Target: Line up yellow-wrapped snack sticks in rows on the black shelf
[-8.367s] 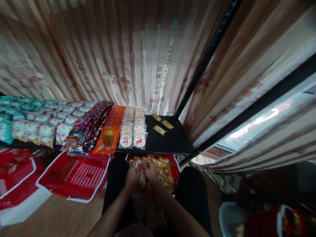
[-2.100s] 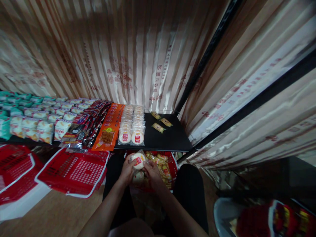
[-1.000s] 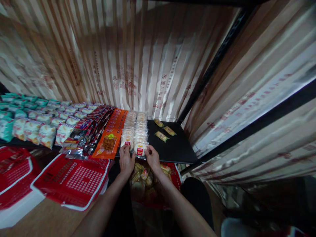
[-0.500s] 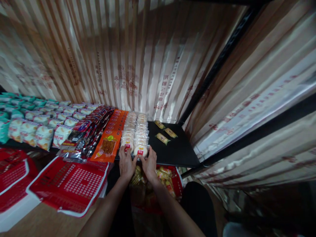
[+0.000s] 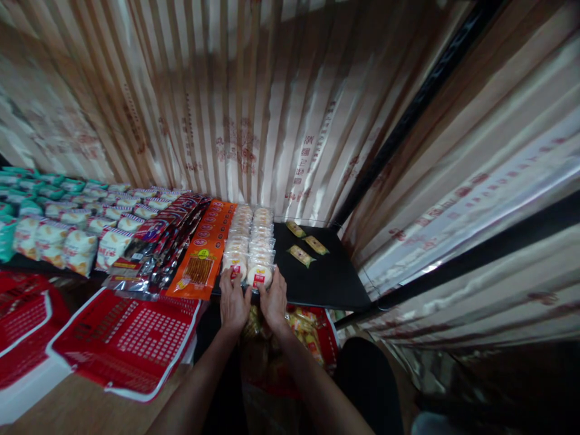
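The shelf holds crackers at the fingers; leftward, orange packet, dark packets, white bags, green bags; rightward, three packs.

Right of wrapped discs, only packets obstruct shelf.

Red characters down the curtain, red labels on round packets, wording too blurred to read

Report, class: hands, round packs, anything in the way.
Left hand, right hand: both at the front round packs. Packs in two rows on shelf. Orange packet alongside, not blocking.
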A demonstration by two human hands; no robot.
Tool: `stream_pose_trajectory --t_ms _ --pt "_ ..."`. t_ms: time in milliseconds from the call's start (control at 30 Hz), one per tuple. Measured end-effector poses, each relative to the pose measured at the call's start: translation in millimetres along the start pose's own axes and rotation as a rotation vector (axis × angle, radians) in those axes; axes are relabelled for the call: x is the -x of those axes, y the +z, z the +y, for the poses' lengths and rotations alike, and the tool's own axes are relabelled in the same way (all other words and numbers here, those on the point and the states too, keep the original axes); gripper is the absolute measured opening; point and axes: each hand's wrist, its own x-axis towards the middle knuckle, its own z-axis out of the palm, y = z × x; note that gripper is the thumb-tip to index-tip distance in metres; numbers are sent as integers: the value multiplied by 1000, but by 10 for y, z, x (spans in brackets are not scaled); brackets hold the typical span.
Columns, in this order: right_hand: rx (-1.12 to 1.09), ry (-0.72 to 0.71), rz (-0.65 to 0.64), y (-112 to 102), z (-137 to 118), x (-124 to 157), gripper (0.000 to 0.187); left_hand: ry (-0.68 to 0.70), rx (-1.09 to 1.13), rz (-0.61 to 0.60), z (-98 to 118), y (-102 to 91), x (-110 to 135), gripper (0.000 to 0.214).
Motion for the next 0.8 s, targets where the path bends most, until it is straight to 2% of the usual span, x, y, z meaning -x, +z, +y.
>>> stream_pose_trajectory --t_ms 333,600,800 --pt "-32 -12 10 48 53 -26 63 -1 -5 -4 0 22 -3 35" --pt "-119 -22 33 -16 92 41 66 2 -1 -12 9 -1 21 34" --pt "-163 -48 71 -136 125 248 51 47 -32 14 -13 -75 46 28"
